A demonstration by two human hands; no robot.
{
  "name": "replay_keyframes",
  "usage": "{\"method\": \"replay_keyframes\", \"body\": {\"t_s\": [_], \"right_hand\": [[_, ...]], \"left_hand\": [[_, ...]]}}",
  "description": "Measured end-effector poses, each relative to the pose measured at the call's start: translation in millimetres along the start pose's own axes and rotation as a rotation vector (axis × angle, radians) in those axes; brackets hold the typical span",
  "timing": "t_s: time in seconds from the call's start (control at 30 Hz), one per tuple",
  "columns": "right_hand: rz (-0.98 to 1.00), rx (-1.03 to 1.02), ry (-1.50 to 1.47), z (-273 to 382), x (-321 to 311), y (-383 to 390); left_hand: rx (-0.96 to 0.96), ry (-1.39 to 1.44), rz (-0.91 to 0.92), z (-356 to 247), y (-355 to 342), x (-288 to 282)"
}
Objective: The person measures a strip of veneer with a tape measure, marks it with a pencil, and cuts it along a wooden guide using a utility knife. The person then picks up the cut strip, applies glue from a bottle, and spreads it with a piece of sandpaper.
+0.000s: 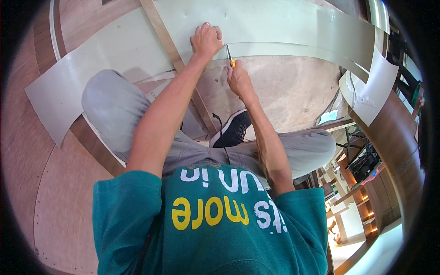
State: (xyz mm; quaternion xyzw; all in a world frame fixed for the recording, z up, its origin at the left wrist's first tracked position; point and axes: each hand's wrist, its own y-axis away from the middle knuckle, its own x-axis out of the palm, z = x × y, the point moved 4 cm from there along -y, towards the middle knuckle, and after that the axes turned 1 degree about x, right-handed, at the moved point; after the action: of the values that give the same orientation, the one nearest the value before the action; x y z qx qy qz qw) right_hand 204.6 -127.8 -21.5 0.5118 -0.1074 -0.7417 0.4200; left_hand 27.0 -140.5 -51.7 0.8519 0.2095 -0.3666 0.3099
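A long white sheet (272, 23) lies across the top of the view, with a narrow strip along its near edge. My left hand (206, 41) presses on it with curled fingers; whether it grips anything is unclear. My right hand (239, 79) is closed round a yellow-handled tool (233, 63), whose thin metal blade points up to the sheet's edge, just right of my left hand. A wooden batten (159, 28) runs under my left forearm. Below the sheet is a pale, scuffed board (284, 87).
My bent legs and black shoe (231, 129) are below my hands. Plywood panels (59, 197) lie at left. At right are a bent sheet end (378, 87), curved brown edging (389, 137), black cables (355, 140) and a lower area with lit wooden shelving (366, 201).
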Motion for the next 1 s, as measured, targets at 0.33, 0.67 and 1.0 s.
{"method": "replay_keyframes", "body": {"t_s": [0.33, 0.67, 1.0], "right_hand": [[0.042, 0.054, -0.002, 0, 0, 5], [0.014, 0.035, 0.014, 1, 1, 12], [0.023, 0.044, -0.012, -19, 12, 38]], "left_hand": [[-0.030, -0.008, 0.009, 2, 0, 2], [-0.015, -0.014, 0.001, 2, 0, 1], [-0.002, 0.008, -0.019, 1, 0, 3]]}}
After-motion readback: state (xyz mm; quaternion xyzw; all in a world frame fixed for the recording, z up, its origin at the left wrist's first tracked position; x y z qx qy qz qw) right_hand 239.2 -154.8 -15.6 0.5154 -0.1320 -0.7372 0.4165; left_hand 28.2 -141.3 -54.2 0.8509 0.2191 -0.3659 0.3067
